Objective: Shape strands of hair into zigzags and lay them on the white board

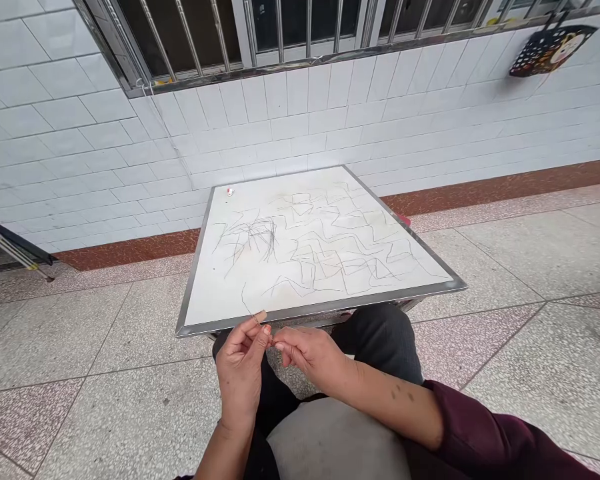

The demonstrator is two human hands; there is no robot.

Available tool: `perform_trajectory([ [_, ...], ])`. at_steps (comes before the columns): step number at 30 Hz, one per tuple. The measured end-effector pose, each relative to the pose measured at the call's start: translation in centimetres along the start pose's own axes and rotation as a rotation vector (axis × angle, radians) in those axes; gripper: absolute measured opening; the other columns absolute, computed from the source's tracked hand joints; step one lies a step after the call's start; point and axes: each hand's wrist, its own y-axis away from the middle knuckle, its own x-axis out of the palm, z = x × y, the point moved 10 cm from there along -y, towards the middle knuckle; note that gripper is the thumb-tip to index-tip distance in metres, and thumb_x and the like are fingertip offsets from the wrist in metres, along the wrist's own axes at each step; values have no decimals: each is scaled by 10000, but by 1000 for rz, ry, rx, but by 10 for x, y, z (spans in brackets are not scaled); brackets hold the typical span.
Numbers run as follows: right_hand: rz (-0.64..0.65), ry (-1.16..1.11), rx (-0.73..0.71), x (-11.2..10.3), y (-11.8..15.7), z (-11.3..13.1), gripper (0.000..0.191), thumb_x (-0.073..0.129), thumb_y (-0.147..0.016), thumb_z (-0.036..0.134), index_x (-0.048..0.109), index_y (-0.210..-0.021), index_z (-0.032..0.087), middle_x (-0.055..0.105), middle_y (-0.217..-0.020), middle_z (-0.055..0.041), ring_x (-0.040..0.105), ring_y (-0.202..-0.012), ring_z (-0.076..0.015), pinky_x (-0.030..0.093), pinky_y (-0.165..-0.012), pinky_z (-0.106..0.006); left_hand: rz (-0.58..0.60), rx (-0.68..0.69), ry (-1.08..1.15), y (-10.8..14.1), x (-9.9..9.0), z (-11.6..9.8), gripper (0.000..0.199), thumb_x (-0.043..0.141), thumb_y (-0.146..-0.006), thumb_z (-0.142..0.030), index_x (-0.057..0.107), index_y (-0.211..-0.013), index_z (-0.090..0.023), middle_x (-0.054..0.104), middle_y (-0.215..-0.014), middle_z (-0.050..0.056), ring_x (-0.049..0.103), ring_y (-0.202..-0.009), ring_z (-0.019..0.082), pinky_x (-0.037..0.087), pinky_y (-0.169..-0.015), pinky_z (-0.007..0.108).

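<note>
My left hand (243, 367) pinches a thin dark wire (243, 297) that rises from its fingertips over the near edge of the white table. My right hand (310, 353) meets it just in front of that edge, fingers closed on the near end of the same thin strand. Something tan shows at the left index fingertip. On the tabletop (240, 300) lie many bent thin wires (330, 260), spread over the middle and right, and a tangled bunch of them (260, 233) at the left.
A small red and white object (230, 191) sits at the table's far left corner. Behind stand a tiled wall (280, 127) and barred windows (305, 33). A dotted bag (550, 50) hangs at the upper right. My knees are under the near edge.
</note>
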Motion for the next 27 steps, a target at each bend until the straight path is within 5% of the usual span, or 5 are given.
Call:
perform_trajectory([
  [8,114,49,8,11,0,-12,265,419,-994,214,628,-831,201,572,-619,44,499,-587,-106,373,-594,-230,21,112,-276,2,0,-11,281,756,-756,-348,773,-1021,-254,721,-786,22,652,-713,162,539,-705,280],
  [13,336,-269,255,21,2,-34,211,458,-980,289,638,-904,210,544,-602,64,444,-508,-80,367,-530,-206,48,210,-440,6,7,-18,247,724,-783,-315,773,-1023,-292,716,-806,18,656,-696,172,536,-699,300],
  [16,459,-587,343,25,4,-35,266,510,-963,416,622,-896,185,526,-613,56,467,-524,-79,407,-536,-206,97,94,-242,5,13,-9,266,747,-768,-328,764,-1026,-263,684,-755,3,616,-605,139,521,-633,278],
  [22,526,-1034,279,31,5,-24,317,620,-904,467,619,-878,151,496,-564,64,431,-462,-62,356,-481,-190,217,-141,236,7,35,3,233,776,-750,-333,753,-948,-212,665,-713,-6,564,-577,96,475,-601,233],
  [27,438,-1120,301,39,10,-29,300,586,-929,456,604,-884,160,483,-541,67,424,-463,-74,350,-466,-187,88,-112,245,5,20,8,251,830,-689,-303,762,-910,-203,678,-744,5,603,-716,120,491,-696,234],
])
